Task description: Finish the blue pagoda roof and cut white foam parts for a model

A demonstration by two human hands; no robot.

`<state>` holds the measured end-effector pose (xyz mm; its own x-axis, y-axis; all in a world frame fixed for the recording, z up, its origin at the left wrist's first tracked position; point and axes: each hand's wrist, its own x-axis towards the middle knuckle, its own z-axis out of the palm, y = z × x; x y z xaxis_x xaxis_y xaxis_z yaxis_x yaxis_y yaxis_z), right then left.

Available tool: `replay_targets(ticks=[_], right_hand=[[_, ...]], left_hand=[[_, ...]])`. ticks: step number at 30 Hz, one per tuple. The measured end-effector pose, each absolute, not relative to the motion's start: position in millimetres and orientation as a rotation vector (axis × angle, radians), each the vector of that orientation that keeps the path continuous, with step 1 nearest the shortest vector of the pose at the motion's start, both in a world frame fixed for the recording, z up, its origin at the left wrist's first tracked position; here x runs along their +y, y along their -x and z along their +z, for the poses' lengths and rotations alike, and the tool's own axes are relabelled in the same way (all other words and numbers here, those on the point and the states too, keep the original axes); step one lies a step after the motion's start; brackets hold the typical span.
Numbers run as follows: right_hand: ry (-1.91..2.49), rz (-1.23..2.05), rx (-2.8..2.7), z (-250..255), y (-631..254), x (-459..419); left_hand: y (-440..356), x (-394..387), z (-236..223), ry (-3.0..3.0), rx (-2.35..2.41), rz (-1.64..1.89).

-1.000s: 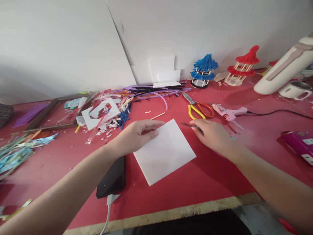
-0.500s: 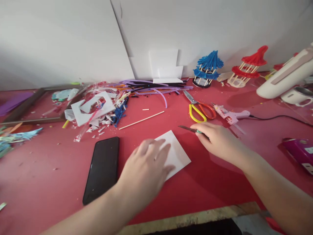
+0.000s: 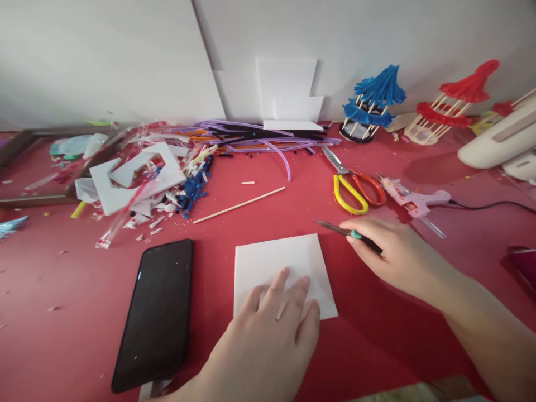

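Note:
My left hand (image 3: 276, 329) lies with its fingers spread on a white square of foam board or card (image 3: 268, 254), covering its near side. To the right, my right hand (image 3: 385, 251) is closed around a craft knife (image 3: 364, 240) with a dark handle and a green slider. The blade points left, just beyond the board's far right corner and apart from it. A black phone (image 3: 154, 312) lies left of the board. Past the board is a thin wooden stick (image 3: 240, 205), with a short piece (image 3: 248, 182) of the same kind behind it.
Scissors (image 3: 352, 192) with yellow and red handles and a pink glue gun (image 3: 414, 198) lie beyond my right hand. Blue (image 3: 372, 103) and red (image 3: 452, 103) tiered models stand at the back. White offcuts (image 3: 138, 178) and purple and black pipe cleaners (image 3: 259, 137) are heaped at the back left.
The white square has turned so that its far edge runs nearly across my view. My left hand has come down onto its near part. My right hand keeps the knife; the view has shifted.

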<state>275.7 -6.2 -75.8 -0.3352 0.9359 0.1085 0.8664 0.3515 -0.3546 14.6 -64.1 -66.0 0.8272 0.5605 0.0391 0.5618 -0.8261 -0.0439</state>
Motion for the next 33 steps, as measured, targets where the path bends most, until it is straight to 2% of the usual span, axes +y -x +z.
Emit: replay_targets(ticks=[6,17,21,25,33], right_hand=[[1.515,0.327,-2.372,-75.0,-273.6,-8.0],[1.449,0.517,-2.411,-67.8,-265.1,-17.9],[1.537,0.602,-2.245,-68.9,-259.4,-20.7],[1.557,0.742,-2.192,-66.8,-252.5,-24.4],[1.755,0.773,-2.057,-63.6,-249.9,-32.0]], left_hand=[[-9.1,-59.6,-59.8,3.013,-0.874,0.008],[-2.8,-56.3,-48.8,2.998,-0.908,0.099],[-10.1,-56.9,-44.4,2.932,-1.008,0.228],[-9.9,-45.5,-47.9,2.883,-1.166,0.187],[-7.4,-37.3,-54.3,2.876,-1.418,0.415]])
